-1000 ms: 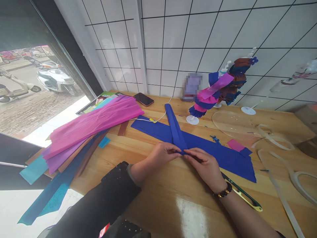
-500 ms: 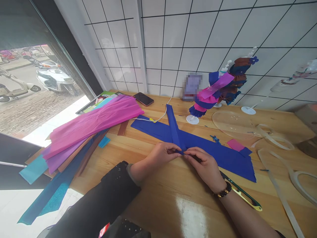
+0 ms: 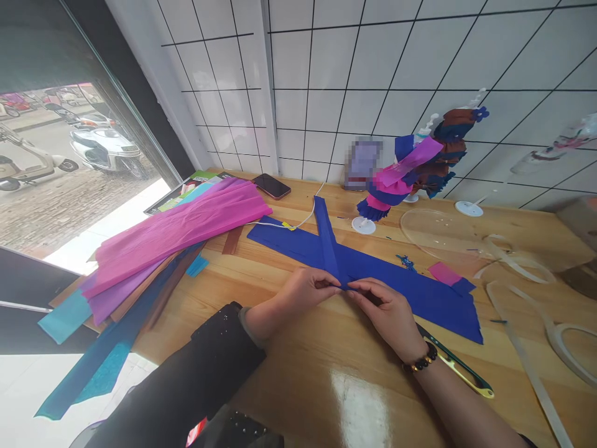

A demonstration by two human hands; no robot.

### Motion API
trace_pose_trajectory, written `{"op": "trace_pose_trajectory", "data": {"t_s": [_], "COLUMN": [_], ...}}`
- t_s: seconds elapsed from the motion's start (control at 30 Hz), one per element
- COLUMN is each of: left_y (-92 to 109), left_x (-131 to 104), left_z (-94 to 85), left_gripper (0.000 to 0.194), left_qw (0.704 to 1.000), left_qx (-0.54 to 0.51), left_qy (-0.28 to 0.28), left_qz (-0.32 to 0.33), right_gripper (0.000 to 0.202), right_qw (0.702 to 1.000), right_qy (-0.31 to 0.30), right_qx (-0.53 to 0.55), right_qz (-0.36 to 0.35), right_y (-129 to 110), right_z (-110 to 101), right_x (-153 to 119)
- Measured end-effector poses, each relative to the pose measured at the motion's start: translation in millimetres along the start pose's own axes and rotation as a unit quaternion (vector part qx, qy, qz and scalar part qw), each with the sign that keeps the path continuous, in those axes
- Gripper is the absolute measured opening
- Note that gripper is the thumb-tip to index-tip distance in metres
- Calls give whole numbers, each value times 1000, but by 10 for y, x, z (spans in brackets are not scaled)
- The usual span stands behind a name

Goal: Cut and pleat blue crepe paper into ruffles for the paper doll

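Observation:
A narrow blue strip (image 3: 329, 242) runs from the table's back toward me, crossing over a wide blue sheet (image 3: 415, 287). Its near end is pinched between the fingertips of my left hand (image 3: 305, 291) on one side and my right hand (image 3: 385, 311) on the other. The two hands almost meet there, just in front of the wide sheet's near edge. My right wrist, with a dark beaded bracelet, lies beside a green and yellow cutter (image 3: 459, 364).
Pink sheets (image 3: 181, 230) and teal strips (image 3: 88, 379) are piled at the left. Behind are a phone (image 3: 271, 186), a white cord (image 3: 305, 218) and ruffled paper pieces (image 3: 392, 180) on white bases. White tape (image 3: 527, 361) curls at the right, near a clear round plate (image 3: 438, 233).

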State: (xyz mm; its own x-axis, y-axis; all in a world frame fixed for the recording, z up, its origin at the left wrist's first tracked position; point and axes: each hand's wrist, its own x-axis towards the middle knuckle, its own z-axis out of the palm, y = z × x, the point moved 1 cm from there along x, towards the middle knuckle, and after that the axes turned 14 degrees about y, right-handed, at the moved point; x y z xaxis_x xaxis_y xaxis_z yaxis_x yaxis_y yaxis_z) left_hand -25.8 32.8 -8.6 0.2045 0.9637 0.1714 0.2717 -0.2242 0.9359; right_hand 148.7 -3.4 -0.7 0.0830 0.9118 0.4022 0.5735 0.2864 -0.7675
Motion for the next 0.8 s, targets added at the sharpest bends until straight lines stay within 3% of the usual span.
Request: {"op": "trace_pose_trajectory", "data": {"t_s": [0.17,0.63,0.8], "left_y": [2,-41,-24], "left_x": [8,19,12], "left_z": [2,4,0], "left_gripper": [23,28,28], "left_qw": [998,989,988], "left_qx": [-52,-108,-103], "left_qy": [4,20,18], "left_qz": [-44,-102,-112], "right_gripper": [18,28,29], "right_qw": [1000,966,959], "right_qy": [4,5,5], "right_qx": [-2,106,118], "right_qz": [30,236,258], "right_y": [3,36,28], "right_z": [-5,-4,1], "right_x": [6,17,17]}}
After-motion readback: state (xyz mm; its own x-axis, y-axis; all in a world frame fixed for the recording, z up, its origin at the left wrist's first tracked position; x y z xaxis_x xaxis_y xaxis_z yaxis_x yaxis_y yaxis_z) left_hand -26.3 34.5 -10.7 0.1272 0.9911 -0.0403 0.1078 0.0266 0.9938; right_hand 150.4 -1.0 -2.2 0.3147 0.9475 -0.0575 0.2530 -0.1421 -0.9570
